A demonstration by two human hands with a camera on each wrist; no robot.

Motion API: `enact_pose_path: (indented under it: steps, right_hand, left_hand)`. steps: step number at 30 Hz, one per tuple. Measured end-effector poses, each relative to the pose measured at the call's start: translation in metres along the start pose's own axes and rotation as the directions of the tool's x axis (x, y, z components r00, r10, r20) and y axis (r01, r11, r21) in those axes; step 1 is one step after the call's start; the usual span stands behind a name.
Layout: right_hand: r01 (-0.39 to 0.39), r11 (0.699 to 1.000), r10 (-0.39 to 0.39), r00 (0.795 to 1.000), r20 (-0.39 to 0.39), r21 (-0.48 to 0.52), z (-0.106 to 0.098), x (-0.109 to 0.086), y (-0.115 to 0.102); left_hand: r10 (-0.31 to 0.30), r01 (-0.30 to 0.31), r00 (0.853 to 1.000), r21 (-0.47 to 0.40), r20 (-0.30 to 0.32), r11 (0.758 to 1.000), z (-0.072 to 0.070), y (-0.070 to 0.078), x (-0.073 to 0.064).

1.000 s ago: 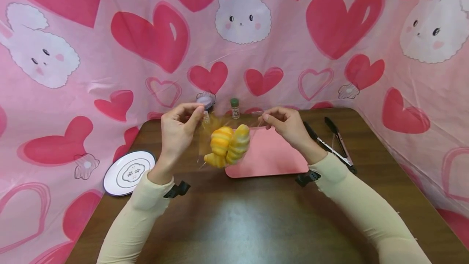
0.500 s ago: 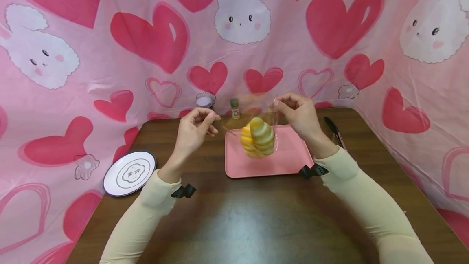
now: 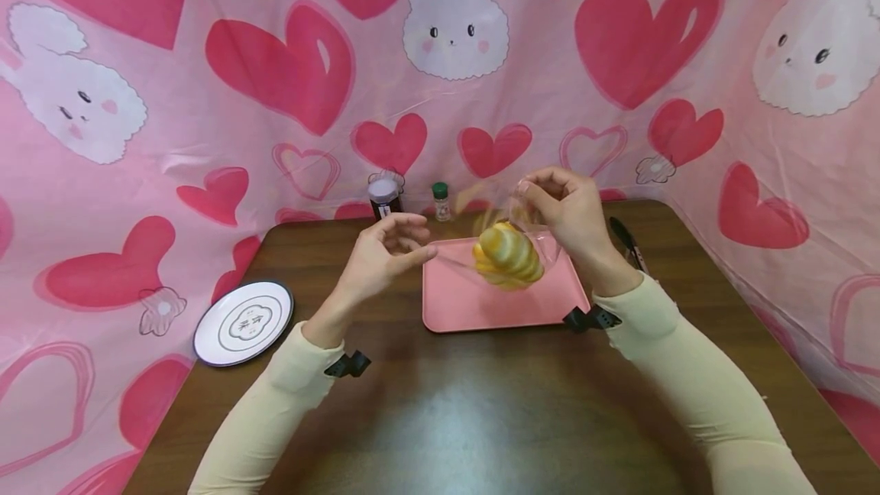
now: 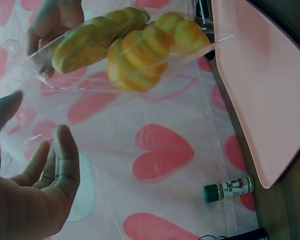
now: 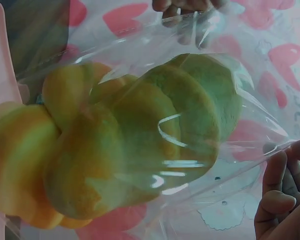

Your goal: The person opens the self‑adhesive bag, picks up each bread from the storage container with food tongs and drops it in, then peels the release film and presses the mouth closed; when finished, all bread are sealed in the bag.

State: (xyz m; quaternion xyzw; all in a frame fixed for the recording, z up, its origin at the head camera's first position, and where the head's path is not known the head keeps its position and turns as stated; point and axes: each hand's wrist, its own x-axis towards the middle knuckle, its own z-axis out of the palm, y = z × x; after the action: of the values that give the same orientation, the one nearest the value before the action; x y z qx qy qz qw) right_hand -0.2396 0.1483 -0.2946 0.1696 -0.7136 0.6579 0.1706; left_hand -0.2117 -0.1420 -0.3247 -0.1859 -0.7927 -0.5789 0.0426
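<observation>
My right hand (image 3: 574,212) pinches a corner of a clear plastic bag (image 5: 200,187) between thumb and fingers. Inside the bag are several yellow-brown ridged bread rolls (image 3: 510,254), hanging tilted above the pink tray (image 3: 461,308). My left hand (image 3: 378,260) is to the left of the bag, thumb and fingers spread apart. In the left wrist view a gap shows between that left hand (image 4: 35,197) and the bag (image 4: 95,82). The right wrist view has the rolls (image 5: 140,130) close up, seen through shiny film.
A white plate with a dark rim (image 3: 242,327) lies at the table's left edge. Behind the tray stand a green-capped shaker (image 3: 441,202) and a dark jar with a pale lid (image 3: 385,197). Black-handled tongs (image 3: 627,241) lie right, partly hidden by the right arm.
The bag of rolls has moved right, over the tray. My right hand has risen with its corner. My left hand has followed rightward and let go of the bag, its fingers spreading.
</observation>
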Motion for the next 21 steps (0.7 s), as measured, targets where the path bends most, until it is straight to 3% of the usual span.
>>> enact_pose_path:
  steps: [6, 14, 17, 21]
  right_hand:
    - [0.035, 0.999, -0.035, 0.999, -0.004, 0.040, -0.0002, 0.0021, -0.0016]
    - [0.045, 0.999, -0.044, 0.999, -0.025, 0.028, -0.0008, 0.0026, -0.0044]
    - [0.052, 0.998, -0.051, 0.998, -0.034, 0.019, -0.0011, 0.0027, -0.0057]
    - [0.059, 0.998, -0.059, 0.998, -0.028, 0.016, -0.0010, 0.0024, -0.0069]
  left_hand:
    - [-0.013, 0.012, 0.999, 0.021, 0.050, 1.000, 0.0015, -0.0029, 0.0002]
    - [0.016, -0.014, 0.989, -0.015, 0.146, 1.000, 0.0007, -0.0020, -0.0023]
    - [0.024, -0.023, 0.992, -0.009, 0.125, 1.000, 0.0026, -0.0012, -0.0028]
    - [0.049, -0.049, 0.999, 0.008, 0.025, 0.999, 0.0075, -0.0001, -0.0014]
